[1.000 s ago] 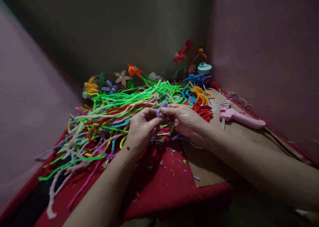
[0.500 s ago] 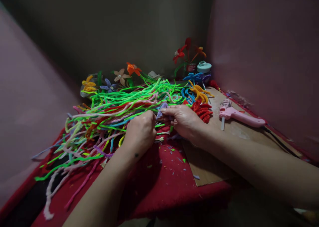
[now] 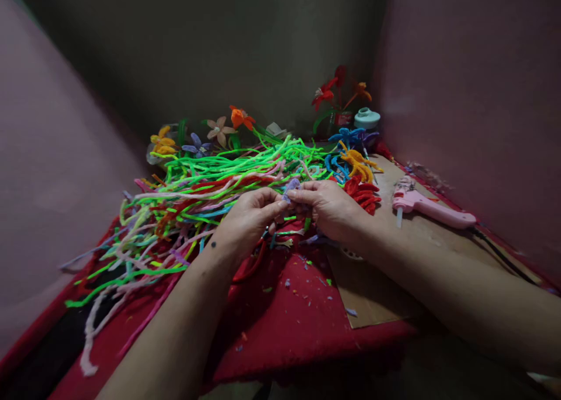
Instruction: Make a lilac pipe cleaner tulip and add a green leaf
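Note:
My left hand (image 3: 249,219) and my right hand (image 3: 331,207) meet over the middle of a red cloth (image 3: 289,318). Both pinch a small lilac pipe-cleaner piece (image 3: 291,186) between fingertips and thumbs. A big heap of loose pipe cleaners (image 3: 197,201), mostly bright green with pink, red and blue strands, lies just behind and left of my hands. Red looped petals (image 3: 363,192) rest right beside my right hand.
Finished pipe-cleaner flowers (image 3: 219,131) stand along the back wall, more in a holder (image 3: 337,104) beside a pale blue lid (image 3: 367,118). A pink glue gun (image 3: 432,208) with a black cord lies on cardboard (image 3: 394,283) at right. Snippets litter the cloth.
My left hand dipped down toward the cloth half a second ago, then came back up to pinch the lilac piece with the right hand. The view shifted slightly right.

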The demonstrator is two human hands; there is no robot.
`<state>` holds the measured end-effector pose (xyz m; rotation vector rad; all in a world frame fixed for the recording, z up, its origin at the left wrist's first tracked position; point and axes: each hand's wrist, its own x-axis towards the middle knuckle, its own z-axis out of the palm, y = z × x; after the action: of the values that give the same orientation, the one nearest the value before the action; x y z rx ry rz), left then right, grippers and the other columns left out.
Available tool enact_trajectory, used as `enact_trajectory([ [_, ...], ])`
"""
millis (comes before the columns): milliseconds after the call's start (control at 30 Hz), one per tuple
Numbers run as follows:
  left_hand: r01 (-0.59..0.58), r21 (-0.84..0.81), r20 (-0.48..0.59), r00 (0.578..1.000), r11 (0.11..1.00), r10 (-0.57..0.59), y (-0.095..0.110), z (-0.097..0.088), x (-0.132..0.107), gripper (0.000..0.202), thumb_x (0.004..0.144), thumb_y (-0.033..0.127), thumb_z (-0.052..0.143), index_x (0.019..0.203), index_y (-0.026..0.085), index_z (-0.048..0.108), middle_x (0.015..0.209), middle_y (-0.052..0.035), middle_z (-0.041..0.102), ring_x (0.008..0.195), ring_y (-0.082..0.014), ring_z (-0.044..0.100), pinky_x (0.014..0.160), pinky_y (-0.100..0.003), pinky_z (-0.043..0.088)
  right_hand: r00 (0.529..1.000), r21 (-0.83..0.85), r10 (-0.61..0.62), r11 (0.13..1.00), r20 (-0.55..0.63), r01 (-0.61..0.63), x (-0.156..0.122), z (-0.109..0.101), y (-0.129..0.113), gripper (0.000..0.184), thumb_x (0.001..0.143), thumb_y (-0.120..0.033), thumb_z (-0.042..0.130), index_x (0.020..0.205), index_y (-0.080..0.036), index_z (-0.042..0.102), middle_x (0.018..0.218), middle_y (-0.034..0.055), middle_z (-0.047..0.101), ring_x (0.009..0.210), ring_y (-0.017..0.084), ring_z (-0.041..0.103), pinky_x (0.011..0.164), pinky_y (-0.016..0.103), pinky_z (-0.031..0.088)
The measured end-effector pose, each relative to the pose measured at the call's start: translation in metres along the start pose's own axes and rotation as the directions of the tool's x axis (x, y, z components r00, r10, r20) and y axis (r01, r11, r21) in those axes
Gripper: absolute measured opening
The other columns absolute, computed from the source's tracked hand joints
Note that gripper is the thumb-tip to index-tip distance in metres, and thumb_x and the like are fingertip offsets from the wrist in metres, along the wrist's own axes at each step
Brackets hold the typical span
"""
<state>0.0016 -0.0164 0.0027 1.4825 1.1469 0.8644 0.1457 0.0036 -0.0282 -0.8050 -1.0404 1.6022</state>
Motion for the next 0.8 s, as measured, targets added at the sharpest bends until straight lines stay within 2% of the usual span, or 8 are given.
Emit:
enact_trajectory([
  [300,-0.087,-0.026,-0.17,0.982,0.996,0.081,-0.008,0.007,0.003,0.017,0.072,0.025,0.062,0.068,0.016,0.049,0.053,0.0057,0.046,0.045,-0.0058,0.038,0.044,-0.02,0.027,0.996,-0.108,-0.058,0.992,0.07,0.066,0.001,0.0,0.003,0.008,0.065,-0.014,0.061,0.058,-0.014,0.057,0.053,-0.0029,0.05,0.047,0.007,0.04,0.048,0.024,0.029],
  [400,-0.115,-0.036,-0.18,0.978,0.993,0.107,-0.011,0.009,0.003,0.014,0.074,0.024,0.06,0.068,0.016,0.05,0.054,0.0055,0.047,0.046,-0.0059,0.039,0.045,-0.019,0.029,0.995,-0.156,-0.05,0.986,0.088,0.063,-0.001,-0.001,0.003,0.008,0.066,-0.014,0.06,0.059,-0.015,0.057,0.052,-0.0037,0.048,0.046,0.007,0.038,0.046,0.023,0.027],
  [567,-0.106,0.028,-0.218,0.97,0.994,0.109,-0.007,0.004,0.006,0.016,0.071,0.025,0.062,0.065,0.015,0.051,0.054,0.0044,0.05,0.047,-0.0063,0.041,0.046,-0.019,0.031,0.996,-0.219,0.005,0.976,0.086,0.014,-0.004,-0.001,-0.006,0.009,0.069,-0.023,0.063,0.067,-0.015,0.06,0.06,-0.0013,0.054,0.047,0.007,0.041,0.042,0.021,0.03],
  [667,-0.1,0.06,-0.252,0.961,0.993,0.112,-0.004,0.0,0.008,0.015,0.069,0.024,0.062,0.063,0.014,0.052,0.053,0.0041,0.051,0.047,-0.0066,0.042,0.047,-0.019,0.032,0.993,-0.259,0.039,0.966,0.114,-0.009,-0.006,-0.001,-0.012,0.011,0.068,-0.021,0.065,0.063,-0.014,0.058,0.059,-0.0014,0.053,0.044,0.005,0.038,0.039,0.021,0.03],
  [800,-0.072,0.093,-0.267,0.959,0.993,0.095,-0.001,0.001,0.007,0.013,0.068,0.021,0.062,0.063,0.014,0.052,0.052,0.0043,0.052,0.045,-0.0064,0.042,0.045,-0.019,0.031,0.992,-0.165,0.053,0.986,0.113,-0.034,-0.006,-0.001,-0.014,0.009,0.067,-0.015,0.064,0.06,-0.013,0.058,0.054,-0.0005,0.055,0.043,0.007,0.044,0.041,0.023,0.04],
])
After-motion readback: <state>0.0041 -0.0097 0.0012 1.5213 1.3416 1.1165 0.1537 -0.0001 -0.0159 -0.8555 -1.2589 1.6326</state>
